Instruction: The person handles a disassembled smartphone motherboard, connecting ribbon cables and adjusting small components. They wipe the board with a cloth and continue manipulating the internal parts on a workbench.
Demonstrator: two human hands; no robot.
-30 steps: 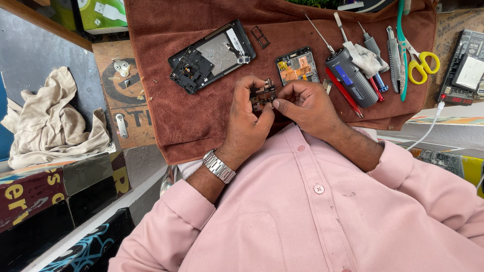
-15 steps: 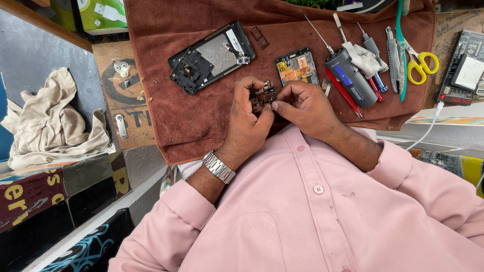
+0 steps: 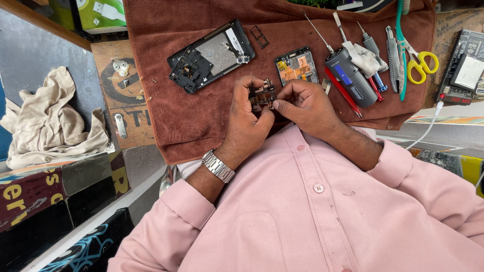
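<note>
A small circuit board is pinched between the fingers of both the left hand and the right hand, over the brown towel.

The board is partly covered by the fingers of the left hand and the right hand; its parts are too small to tell. The towel is cut off by the top edge and hidden below by the hands and shirt. The scissors run past the top edge. The device at right is cut by the frame edge. The box at top left is cut off.
</note>
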